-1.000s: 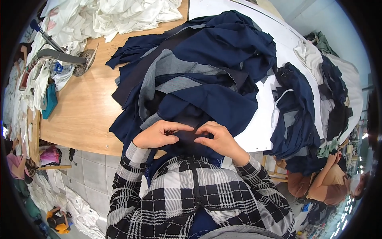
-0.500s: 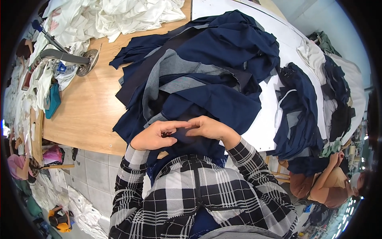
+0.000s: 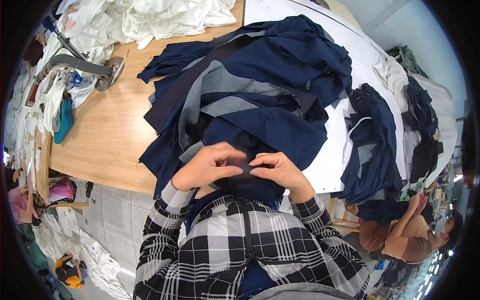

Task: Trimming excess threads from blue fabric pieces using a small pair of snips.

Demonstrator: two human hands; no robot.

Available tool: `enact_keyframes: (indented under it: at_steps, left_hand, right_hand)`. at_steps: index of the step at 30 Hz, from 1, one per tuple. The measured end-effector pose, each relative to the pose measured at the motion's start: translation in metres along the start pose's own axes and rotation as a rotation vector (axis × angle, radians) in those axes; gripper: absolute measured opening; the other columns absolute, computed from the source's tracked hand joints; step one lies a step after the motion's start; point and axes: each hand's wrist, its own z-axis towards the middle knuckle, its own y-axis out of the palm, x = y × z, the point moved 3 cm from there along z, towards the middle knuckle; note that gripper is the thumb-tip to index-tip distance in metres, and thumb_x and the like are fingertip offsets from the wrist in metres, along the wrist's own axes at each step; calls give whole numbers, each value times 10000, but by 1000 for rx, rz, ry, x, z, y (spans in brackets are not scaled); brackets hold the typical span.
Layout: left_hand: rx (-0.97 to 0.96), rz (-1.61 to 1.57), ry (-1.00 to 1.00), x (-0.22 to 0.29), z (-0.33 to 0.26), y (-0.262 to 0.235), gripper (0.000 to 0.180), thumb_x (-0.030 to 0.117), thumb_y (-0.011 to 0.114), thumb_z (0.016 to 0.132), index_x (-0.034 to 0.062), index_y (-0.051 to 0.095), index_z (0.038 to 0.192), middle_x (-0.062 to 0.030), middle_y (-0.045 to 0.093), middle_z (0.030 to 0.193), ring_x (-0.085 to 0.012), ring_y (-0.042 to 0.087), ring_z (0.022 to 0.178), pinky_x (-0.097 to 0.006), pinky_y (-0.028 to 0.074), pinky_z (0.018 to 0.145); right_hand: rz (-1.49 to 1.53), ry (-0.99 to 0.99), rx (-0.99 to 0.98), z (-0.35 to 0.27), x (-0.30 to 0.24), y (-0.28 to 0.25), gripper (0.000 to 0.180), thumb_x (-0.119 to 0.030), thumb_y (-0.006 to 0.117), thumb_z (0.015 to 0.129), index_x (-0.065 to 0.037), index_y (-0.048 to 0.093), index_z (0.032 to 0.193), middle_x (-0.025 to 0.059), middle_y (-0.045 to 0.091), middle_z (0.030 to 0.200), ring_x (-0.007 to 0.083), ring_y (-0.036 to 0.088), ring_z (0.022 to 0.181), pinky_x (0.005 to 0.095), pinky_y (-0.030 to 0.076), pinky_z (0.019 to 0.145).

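Both hands sit slightly lower and closer to the chest than half a second ago, fingertips now meeting over the same fold, pile unchanged

Head view: left hand (image 3: pixel 207 166) curls over the near edge of the navy fabric piece (image 3: pixel 250 172), thumb and forefinger pressed together on a small fold of it. Right hand (image 3: pixel 280 170) mirrors it, fingers bunched and pinching the same fold just beside the left fingertips, nearly touching. That piece lies at the front edge of the big navy and grey fabric pile (image 3: pixel 250 90), draped partly off the wooden table (image 3: pixel 105 130) toward the person's checked shirt (image 3: pixel 240 250)

White board (image 3: pixel 350 50) lies under the pile's right side; a second dark stack (image 3: pixel 375 145) lies on it, apart from the hands. White cloth heap (image 3: pixel 160 15) at the far edge, metal clamp tool (image 3: pixel 85 67) far left. Another person (image 3: pixel 415 235) sits lower right (not involved)

Risk, as a judgement: the pinch is small and the cloth is soft and layered, so pulling could lift two layers at once or let the fold slip out. Pile overhangs the table edge, so a hard tug could drag neighbouring pieces to the floor
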Motion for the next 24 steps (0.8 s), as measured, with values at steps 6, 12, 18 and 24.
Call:
enact_keyframes:
  at_steps: [6, 12, 18, 24]
  left_hand:
    - [-54, -281, -231, -10, 5, 15, 112, 80, 683, 794, 4, 623, 851, 23, 571, 707, -11, 485, 628, -162, 379, 555]
    - [-30, -326, -336, -8, 6, 13, 120, 90, 681, 796, 15, 623, 870, 29, 561, 680, -15, 469, 560, -158, 364, 501]
    - [-61, -301, -334, -1, 13, 21, 153, 121, 652, 828, 1, 610, 914, 37, 535, 643, -11, 429, 491, -159, 323, 451]
    - [67, -476, -335, -14, 15, 23, 133, 156, 631, 840, 26, 609, 852, 49, 520, 621, -16, 417, 464, -163, 313, 425]
  right_hand:
    - [-19, -10, 80, -8, 5, -6, 140, -30, 667, 785, 32, 647, 909, -16, 534, 789, 38, 472, 683, 176, 359, 586]
    - [-39, -123, 181, -7, 11, -10, 125, -14, 685, 751, 20, 654, 867, -6, 551, 891, 43, 476, 756, 167, 354, 618]
    - [-43, -96, 165, -9, 9, -7, 135, -24, 687, 750, 30, 650, 868, 2, 560, 897, 46, 484, 724, 171, 362, 615]
    - [6, -32, 222, -11, 8, -12, 141, -37, 657, 787, 30, 657, 911, -8, 570, 810, 33, 474, 678, 176, 365, 595]
